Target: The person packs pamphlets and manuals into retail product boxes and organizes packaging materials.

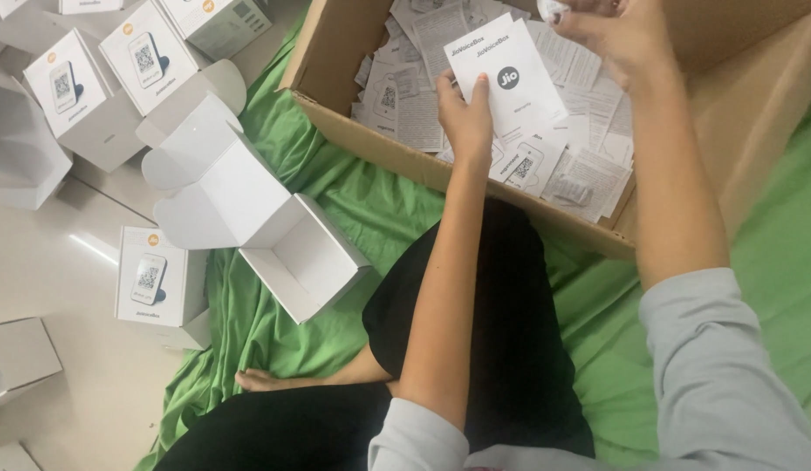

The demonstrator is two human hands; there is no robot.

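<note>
So they're sitting cross-legged on a green cloth (335, 201) spread over the floor, reaching into a big brown cardboard carton (396, 153) that's full of loose white printed leaflets (588, 174). The left hand (465, 115) has its fingers closed on the bottom edge of a white leaflet with a dark round logo (506, 78), holding it upright just above the pile. The right hand (610, 30) is up at the top edge of the shot, curled around something small and white, can't really tell what. Looks to me like the picking-an-insert stage. An open, empty white folding box (274, 235) sits just beside the left knee, so I'd guess the leaflet wants carrying over there flat, without creasing it. More small white printed boxes (95, 87) are scattered on the pale floor.
</note>
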